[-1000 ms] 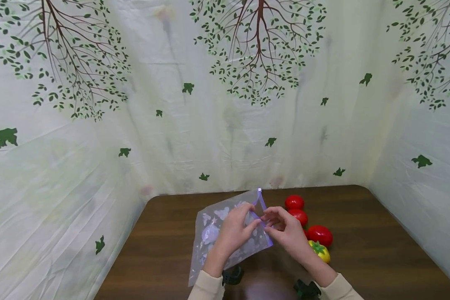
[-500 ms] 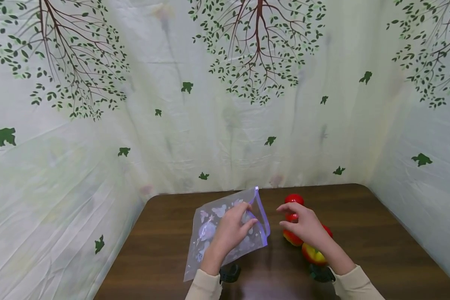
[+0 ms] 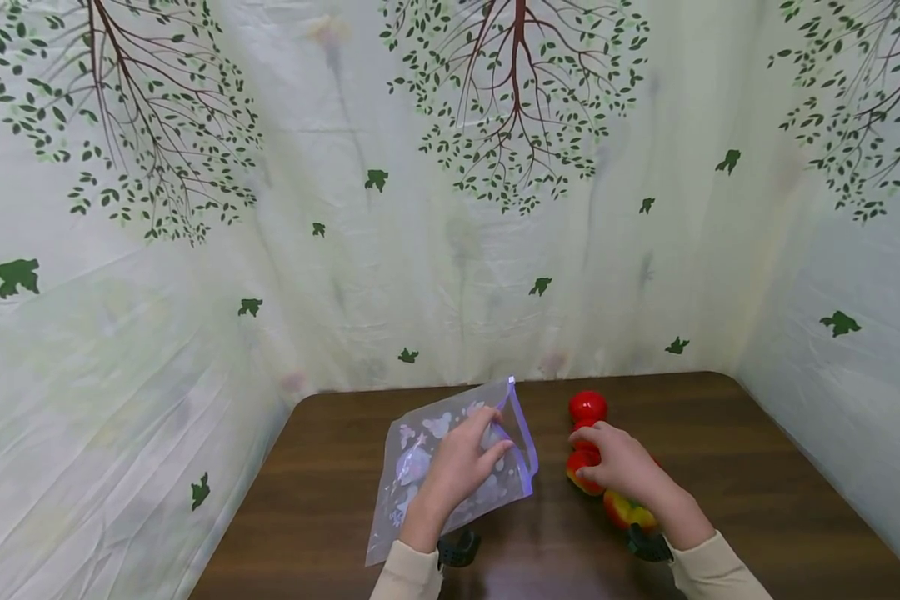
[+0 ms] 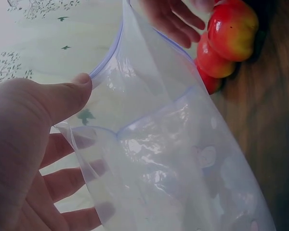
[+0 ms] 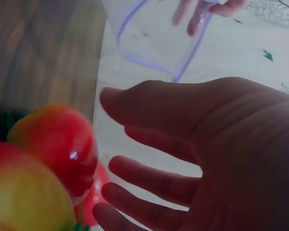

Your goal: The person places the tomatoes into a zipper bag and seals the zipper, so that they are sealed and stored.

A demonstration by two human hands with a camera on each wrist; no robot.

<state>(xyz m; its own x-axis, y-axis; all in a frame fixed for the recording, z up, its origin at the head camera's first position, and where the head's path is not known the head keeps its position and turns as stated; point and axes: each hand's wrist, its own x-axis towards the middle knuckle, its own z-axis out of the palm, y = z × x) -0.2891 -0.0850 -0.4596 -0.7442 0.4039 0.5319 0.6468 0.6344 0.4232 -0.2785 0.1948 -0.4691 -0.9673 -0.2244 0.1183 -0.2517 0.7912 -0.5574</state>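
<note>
A clear plastic zip bag (image 3: pixel 414 462) with white prints and a purple zip edge (image 3: pixel 527 429) slants over the table. My left hand (image 3: pixel 459 457) holds it near the mouth. In the left wrist view, the thumb (image 4: pixel 62 98) and spread fingers lie on either side of the film, and the mouth gapes. My right hand (image 3: pixel 628 468) hovers by the shiny red-and-yellow fruits, thumb and fingers apart, holding nothing. One fruit (image 3: pixel 583 473) lies by its thumb; another (image 3: pixel 621 507) lies nearer the wrist. In the right wrist view, the fingers are beside a rounded fruit (image 5: pixel 58 144).
A red fruit (image 3: pixel 588 406) sits at the far end of the row, and part of one more shows behind the right hand. Under everything is a brown wooden table (image 3: pixel 750 500). A pale cloth (image 3: pixel 465 275) with printed trees and leaves hangs around it.
My right hand has let go of the bag's zip edge and moved right to the fruits. The bag's mouth has spread wider. My left hand stays on the bag, shifted slightly left.
</note>
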